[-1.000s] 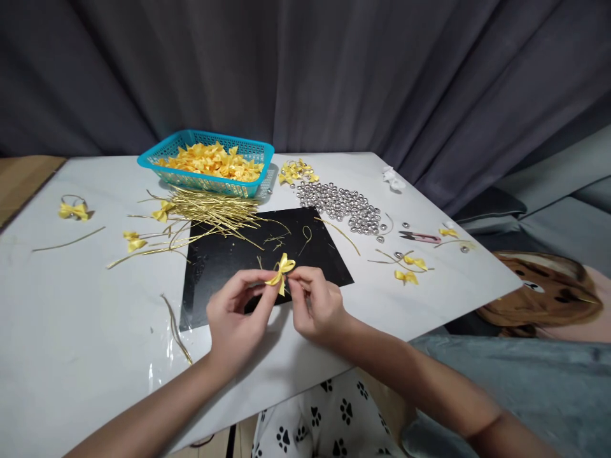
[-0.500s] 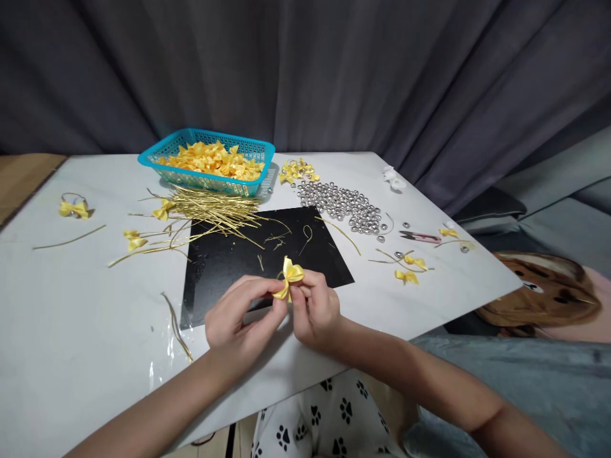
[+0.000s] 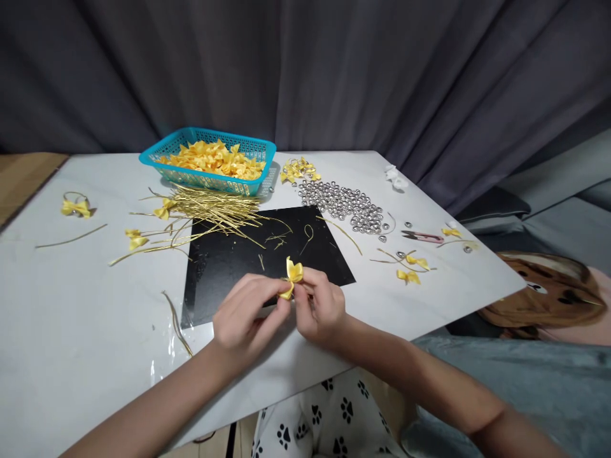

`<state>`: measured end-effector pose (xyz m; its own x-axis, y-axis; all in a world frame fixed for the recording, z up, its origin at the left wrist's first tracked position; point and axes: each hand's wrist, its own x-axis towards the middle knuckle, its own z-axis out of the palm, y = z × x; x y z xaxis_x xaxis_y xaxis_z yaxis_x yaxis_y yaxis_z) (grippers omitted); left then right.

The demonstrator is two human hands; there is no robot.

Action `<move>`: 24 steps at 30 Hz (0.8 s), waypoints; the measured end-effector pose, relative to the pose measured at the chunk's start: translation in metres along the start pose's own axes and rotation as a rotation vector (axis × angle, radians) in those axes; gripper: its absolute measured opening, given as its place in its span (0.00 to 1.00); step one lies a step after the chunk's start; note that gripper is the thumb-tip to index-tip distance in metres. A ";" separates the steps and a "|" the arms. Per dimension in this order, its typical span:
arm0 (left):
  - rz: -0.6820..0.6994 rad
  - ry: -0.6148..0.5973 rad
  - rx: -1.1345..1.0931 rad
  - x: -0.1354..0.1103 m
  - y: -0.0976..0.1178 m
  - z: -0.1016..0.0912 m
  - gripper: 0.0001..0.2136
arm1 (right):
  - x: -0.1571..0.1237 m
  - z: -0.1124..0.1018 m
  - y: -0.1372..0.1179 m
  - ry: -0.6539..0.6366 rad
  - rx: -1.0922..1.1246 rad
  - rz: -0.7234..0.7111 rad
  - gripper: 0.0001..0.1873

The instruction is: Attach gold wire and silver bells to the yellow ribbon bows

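A yellow ribbon bow point(image 3: 294, 272) is pinched between my two hands, above the near edge of a black mat point(image 3: 229, 273). My left hand point(image 3: 245, 315) grips its left side with thumb and forefinger. On the other side, the fingers of my right hand point(image 3: 321, 306) are closed against the bow. Whatever wire sits behind the bow is mostly hidden by my fingers. Just beyond the hands lie short gold wire scraps point(image 3: 277, 240) and a small wire loop point(image 3: 308, 236) on the mat.
A blue basket point(image 3: 167, 166) of yellow bows stands at the back, before a heap of gold wire ties point(image 3: 214, 208). Silver beads point(image 3: 344, 203) spread right of centre, near finished-looking bows point(image 3: 300, 169). Thread snips point(image 3: 422, 236) and loose bows point(image 3: 408, 276) lie right. A dark curtain point(image 3: 305, 76) hangs behind.
Both hands have shifted slightly to the right with the bow. The bow is turned a little and my fingers have closed in nearer its middle.
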<state>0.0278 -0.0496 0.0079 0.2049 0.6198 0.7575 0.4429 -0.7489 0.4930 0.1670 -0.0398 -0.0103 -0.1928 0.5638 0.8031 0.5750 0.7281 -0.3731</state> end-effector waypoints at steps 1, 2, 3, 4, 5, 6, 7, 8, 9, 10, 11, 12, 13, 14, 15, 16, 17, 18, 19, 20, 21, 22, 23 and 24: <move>-0.001 0.013 0.008 -0.001 -0.001 0.001 0.10 | 0.000 0.000 0.001 -0.023 0.031 0.026 0.12; -0.004 0.029 0.019 -0.001 -0.003 0.002 0.10 | -0.001 0.001 0.001 -0.046 0.065 0.056 0.11; -0.006 0.041 0.031 -0.002 -0.004 0.003 0.10 | -0.002 0.001 0.001 -0.070 0.100 0.088 0.11; -0.008 0.049 0.043 -0.002 -0.005 0.004 0.09 | -0.002 0.000 0.002 -0.091 0.132 0.120 0.10; -0.010 0.055 0.052 -0.003 -0.006 0.004 0.09 | -0.002 0.000 0.002 -0.110 0.157 0.149 0.10; -0.010 0.065 0.058 -0.003 -0.007 0.005 0.08 | -0.002 0.000 0.002 -0.125 0.171 0.173 0.09; -0.014 0.076 0.062 -0.003 -0.008 0.005 0.08 | -0.001 -0.001 0.002 -0.134 0.174 0.189 0.08; -0.018 0.089 0.063 -0.003 -0.008 0.005 0.08 | 0.000 -0.002 0.002 -0.132 0.168 0.191 0.08; -0.022 0.102 0.062 -0.003 -0.009 0.005 0.09 | 0.001 -0.002 0.002 -0.120 0.159 0.180 0.07; -0.027 0.113 0.061 -0.003 -0.009 0.006 0.09 | 0.002 -0.003 0.002 -0.102 0.150 0.159 0.06; -0.033 0.118 0.059 -0.003 -0.009 0.006 0.10 | 0.003 -0.003 0.001 -0.084 0.143 0.133 0.06; -0.039 0.118 0.057 -0.004 -0.009 0.006 0.11 | 0.004 -0.003 0.001 -0.070 0.137 0.108 0.07; -0.044 0.119 0.053 -0.004 -0.009 0.007 0.12 | 0.004 -0.003 0.002 -0.061 0.129 0.088 0.08; -0.051 0.123 0.050 -0.004 -0.009 0.007 0.12 | 0.005 -0.003 0.002 -0.058 0.118 0.077 0.08; -0.070 0.130 0.046 -0.004 -0.008 0.008 0.13 | 0.004 -0.003 0.002 -0.063 0.108 0.077 0.09; -0.103 0.140 0.039 -0.005 -0.008 0.009 0.12 | 0.004 -0.003 0.002 -0.071 0.099 0.084 0.09; -0.148 0.151 0.027 -0.005 -0.007 0.009 0.12 | 0.004 -0.003 0.002 -0.076 0.093 0.095 0.09; -0.205 0.162 0.011 -0.007 -0.007 0.010 0.11 | 0.003 -0.002 0.002 -0.078 0.091 0.109 0.09; -0.265 0.173 -0.011 -0.008 -0.007 0.011 0.11 | 0.002 -0.002 0.002 -0.079 0.094 0.122 0.08; -0.316 0.179 -0.034 -0.009 -0.007 0.012 0.11 | 0.002 -0.002 0.002 -0.082 0.099 0.134 0.08; -0.353 0.184 -0.056 -0.011 -0.007 0.012 0.11 | 0.001 -0.002 0.002 -0.084 0.105 0.145 0.08; -0.376 0.186 -0.074 -0.012 -0.008 0.013 0.11 | 0.001 -0.002 0.002 -0.084 0.111 0.156 0.07; -0.386 0.182 -0.086 -0.013 -0.008 0.013 0.12 | 0.001 -0.003 0.002 -0.087 0.118 0.167 0.07; -0.388 0.174 -0.094 -0.013 -0.008 0.013 0.12 | 0.001 -0.003 0.001 -0.091 0.125 0.176 0.06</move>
<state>0.0327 -0.0487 -0.0120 -0.1150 0.8170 0.5650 0.3753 -0.4909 0.7862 0.1697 -0.0392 -0.0085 -0.1724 0.7151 0.6774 0.5042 0.6549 -0.5630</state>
